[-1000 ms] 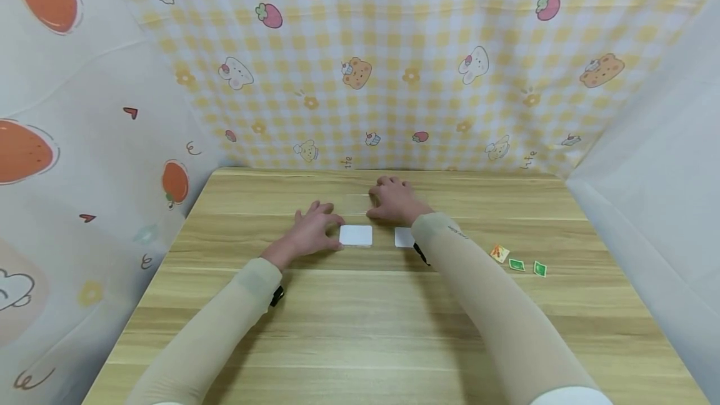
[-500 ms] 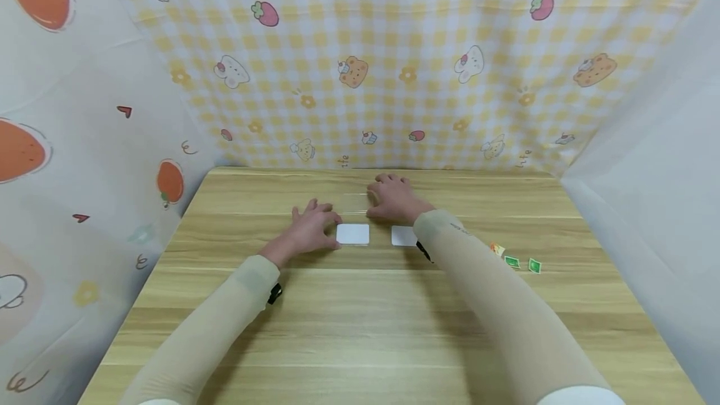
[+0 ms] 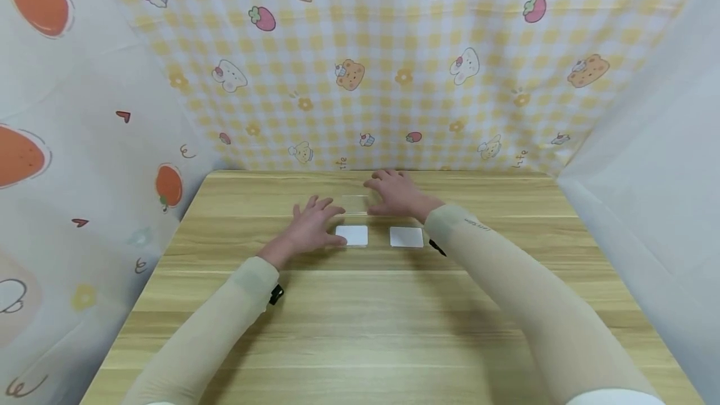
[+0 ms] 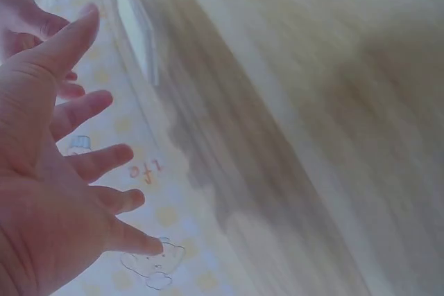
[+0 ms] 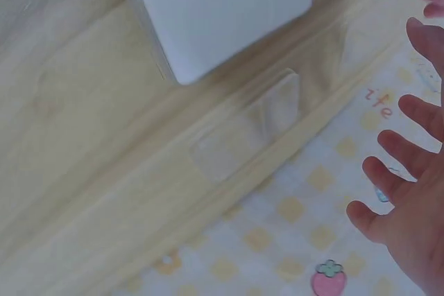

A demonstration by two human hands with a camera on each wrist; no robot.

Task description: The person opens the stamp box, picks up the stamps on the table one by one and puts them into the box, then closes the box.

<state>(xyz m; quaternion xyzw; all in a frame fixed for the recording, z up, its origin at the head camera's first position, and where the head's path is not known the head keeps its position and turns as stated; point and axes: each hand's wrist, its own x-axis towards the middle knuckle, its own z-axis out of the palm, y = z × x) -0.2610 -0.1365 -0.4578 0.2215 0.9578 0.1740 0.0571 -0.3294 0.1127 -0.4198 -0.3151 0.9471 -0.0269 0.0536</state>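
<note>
My left hand (image 3: pixel 309 227) is spread beside the left white card stack (image 3: pixel 352 236), its thumb overlapping that stack's left end in the head view. No object lies between its fingers in the left wrist view. My right hand (image 3: pixel 395 194) is at the right end of a clear plastic piece (image 3: pixel 354 205) behind the stack, fingers apart. The right white card stack (image 3: pixel 406 237) lies below this hand; in the right wrist view it appears as a white card (image 5: pixel 225 19) in a clear case. Another clear plastic box-like piece (image 5: pixel 250 126) lies behind it.
Everything lies on a wood-grain table (image 3: pixel 360 330). A yellow checked cloth (image 3: pixel 405 36) hangs along its back edge. A printed white cloth (image 3: pixel 84 167) is on the left and a plain white one (image 3: pixel 647 174) on the right.
My left thumb and fingers have come off the left stack's edge. My right hand has opened wider and shifted slightly right, uncovering the right stack. The small coloured squares are now hidden by my right sleeve.
</note>
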